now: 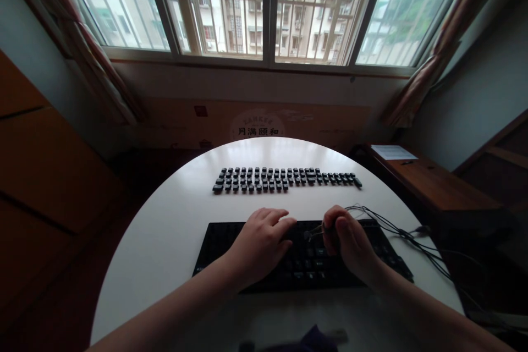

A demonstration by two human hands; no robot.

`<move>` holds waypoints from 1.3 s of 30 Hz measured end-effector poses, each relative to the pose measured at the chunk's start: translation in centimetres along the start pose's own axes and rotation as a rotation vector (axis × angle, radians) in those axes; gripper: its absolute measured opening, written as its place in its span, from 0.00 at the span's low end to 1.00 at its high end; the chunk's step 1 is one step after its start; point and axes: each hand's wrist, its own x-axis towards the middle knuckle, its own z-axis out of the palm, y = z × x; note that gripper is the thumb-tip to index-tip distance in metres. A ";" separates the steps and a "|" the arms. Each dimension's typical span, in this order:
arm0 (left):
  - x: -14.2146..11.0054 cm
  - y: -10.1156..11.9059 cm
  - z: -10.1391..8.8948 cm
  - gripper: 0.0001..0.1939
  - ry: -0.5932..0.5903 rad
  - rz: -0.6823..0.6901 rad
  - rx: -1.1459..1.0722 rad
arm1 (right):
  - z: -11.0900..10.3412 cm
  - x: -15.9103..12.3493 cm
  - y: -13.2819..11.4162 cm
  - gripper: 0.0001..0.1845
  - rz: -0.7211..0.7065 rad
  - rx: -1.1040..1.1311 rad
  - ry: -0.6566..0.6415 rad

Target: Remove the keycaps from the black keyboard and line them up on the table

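Observation:
A black keyboard (pixel 315 281) lies across the near half of the white round table, some of its keys hidden under my hands. My left hand (pixel 264 239) rests over its left-middle part, palm down, fingers stretched and slightly apart, holding nothing. In my right hand (pixel 344 236) is a wire keycap puller (pixel 317 230), its handle wrapped by closed fingers above the right part of the keyboard. The wire end points left, with a small dark keycap (pixel 307 236) at its tip; whether it is gripped or just behind the wires I cannot tell. Loose black keycaps (pixel 264 180) stand in rows beyond the keyboard.
The white table (pixel 165 231) has a curved edge. A black cable (pixel 406 235) lies at the right and hangs over the edge. A dark, blurred purple object (pixel 315 338) is at the bottom. Paper (pixel 394 152) lies on a wooden desk (pixel 449 184) at right; a barred window (pixel 270 11) is ahead.

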 end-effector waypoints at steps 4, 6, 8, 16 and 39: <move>-0.2 1.4 -1.4 0.13 0.118 0.220 -0.060 | 0.5 0.0 -0.7 0.23 0.109 0.169 -0.053; -0.4 2.0 -1.8 0.12 0.132 0.279 -0.062 | 0.7 0.0 -0.9 0.24 0.160 0.244 -0.101; -0.5 2.3 -2.0 0.12 0.130 0.311 -0.062 | 0.7 -0.1 -0.8 0.25 0.187 0.291 -0.146; -0.6 2.4 -2.2 0.08 0.083 0.402 -0.051 | 0.8 0.0 -0.2 0.26 0.223 0.310 -0.188; -0.9 2.3 -2.5 0.09 0.363 0.411 -0.055 | 0.7 -1.0 -3.7 0.12 -0.468 -0.437 -0.151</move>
